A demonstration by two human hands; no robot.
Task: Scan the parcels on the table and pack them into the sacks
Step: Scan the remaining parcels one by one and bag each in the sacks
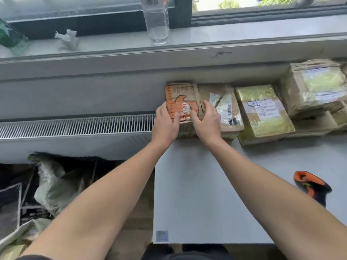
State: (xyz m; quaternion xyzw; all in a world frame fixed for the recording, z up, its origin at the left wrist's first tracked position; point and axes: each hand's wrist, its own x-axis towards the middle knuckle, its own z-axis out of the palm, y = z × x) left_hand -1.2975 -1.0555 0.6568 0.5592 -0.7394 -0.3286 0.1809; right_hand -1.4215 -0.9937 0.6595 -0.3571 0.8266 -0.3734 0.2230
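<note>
– Windowsill (244,32) at the back with a clear bottle (156,21) on it, radiator (75,125) below, grey table (197,184) in front. Where's the parcel?
– Orange-printed parcel (183,94), leftmost in the row along the table's far edge, touching the brown parcel (223,102) beside it. The row is pushed to the wall, likely to keep the near side free for scanning.
– Hands?
– Left hand (165,121) is on its left side, thumb on top. Right hand (205,121) is on its right side, fingers curled into the seam against the brown parcel. Both clasp it between them, probably because it looks bulky and sits tight to its neighbour.
– Lifted?
– Can't tell; looks seated on the table.
– Scanner?
– Orange-and-black scanner (311,184) lies on the table at near right, well apart from both hands, unheld. My guess is fetch first, scan after.
– Sacks?
– Woven sack (54,186) is slumped on the floor left of the table, handy for dropping parcels in. Yellow-green parcel (262,113) and stacked boxes (315,85) wait further right.
</note>
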